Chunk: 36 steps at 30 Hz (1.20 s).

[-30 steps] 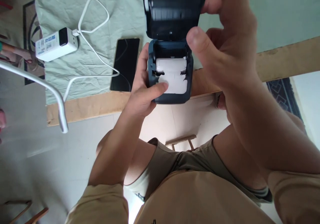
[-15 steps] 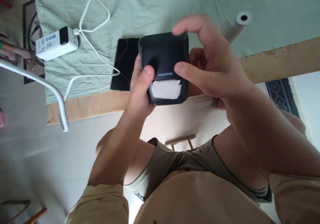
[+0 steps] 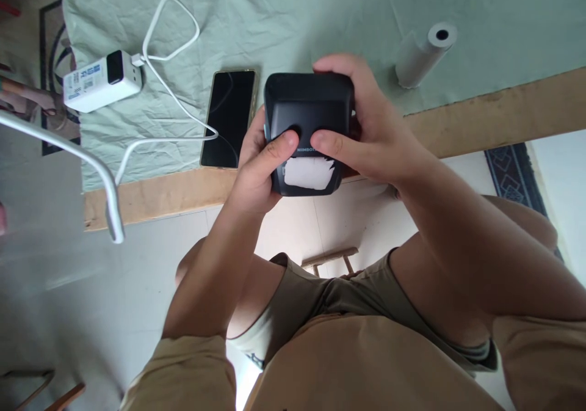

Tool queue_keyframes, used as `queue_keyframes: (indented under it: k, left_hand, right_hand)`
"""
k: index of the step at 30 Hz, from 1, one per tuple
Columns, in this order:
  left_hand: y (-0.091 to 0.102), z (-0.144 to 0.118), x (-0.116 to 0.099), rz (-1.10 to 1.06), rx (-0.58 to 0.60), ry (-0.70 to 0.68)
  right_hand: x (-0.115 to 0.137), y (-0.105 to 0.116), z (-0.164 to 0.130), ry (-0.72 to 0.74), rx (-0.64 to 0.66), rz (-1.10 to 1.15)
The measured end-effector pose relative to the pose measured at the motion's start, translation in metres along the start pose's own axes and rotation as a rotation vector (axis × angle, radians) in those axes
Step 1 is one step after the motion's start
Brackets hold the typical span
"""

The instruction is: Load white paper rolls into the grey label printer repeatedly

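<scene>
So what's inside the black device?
White paper, ragged on one side, shows at the near end of the black device; the closed lid hides whatever is inside.

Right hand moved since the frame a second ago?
Yes. Judged against the phone, the right hand has come closer, leftward and down in the view, and now grips the black device.

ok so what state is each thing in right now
black printer: lid down, held in both hands
paper strip: out below the lid, edge ragged
left hand: closed on the printer
right hand: closed on the printer
phone: lying flat, screen dark
power bank: cable plugged in
white cable: looped, overlapping the phone
paper roll: standing on end
cloth: wrinkled
</scene>
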State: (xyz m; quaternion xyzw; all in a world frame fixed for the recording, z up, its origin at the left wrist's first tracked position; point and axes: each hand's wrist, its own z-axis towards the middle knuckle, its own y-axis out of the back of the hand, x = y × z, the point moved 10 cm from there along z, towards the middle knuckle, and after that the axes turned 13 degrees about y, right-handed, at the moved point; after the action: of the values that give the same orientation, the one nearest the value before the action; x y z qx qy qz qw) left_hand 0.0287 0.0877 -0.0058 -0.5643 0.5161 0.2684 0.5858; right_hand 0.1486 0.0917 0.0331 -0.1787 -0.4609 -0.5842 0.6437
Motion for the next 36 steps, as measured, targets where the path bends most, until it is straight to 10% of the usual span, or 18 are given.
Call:
queue_keyframes:
  k: [36]
  left_hand:
    - [0.014,0.007,0.004,-0.168,-0.066,0.03]
  right_hand:
    - [-0.01,-0.008,-0.002,-0.053,0.026,0.203]
